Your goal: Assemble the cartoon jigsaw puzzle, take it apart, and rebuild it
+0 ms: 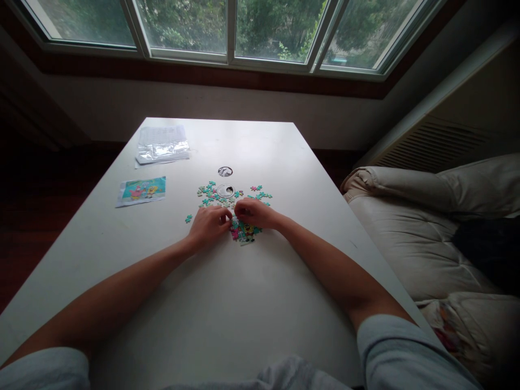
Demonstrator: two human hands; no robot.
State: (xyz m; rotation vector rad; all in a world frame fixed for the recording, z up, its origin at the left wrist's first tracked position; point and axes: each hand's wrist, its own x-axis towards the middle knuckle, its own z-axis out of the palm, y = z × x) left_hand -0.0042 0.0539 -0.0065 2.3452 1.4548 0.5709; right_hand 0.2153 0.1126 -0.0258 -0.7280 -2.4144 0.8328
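Note:
A partly joined jigsaw puzzle [246, 233] in turquoise, pink and yellow lies on the white table [227, 303]. At its left edge is my left hand [209, 223], thumb and fingers curled together in a pinch. My right hand [254, 212] bends over the top of the joined part, its fingers also closed and partly covering it. Whatever is between the fingertips of either hand is too small or hidden to make out. Loose puzzle pieces [208, 192] are scattered beyond both hands, and one single piece [189, 218] lies left of my left hand.
Among the loose pieces sits a round, silvery ringed object [225, 191], with a second round shiny disc [225, 171] behind it. A picture card [144, 189] and a clear plastic bag with papers [162, 145] lie at left. A padded sofa [406, 233] stands right of the table.

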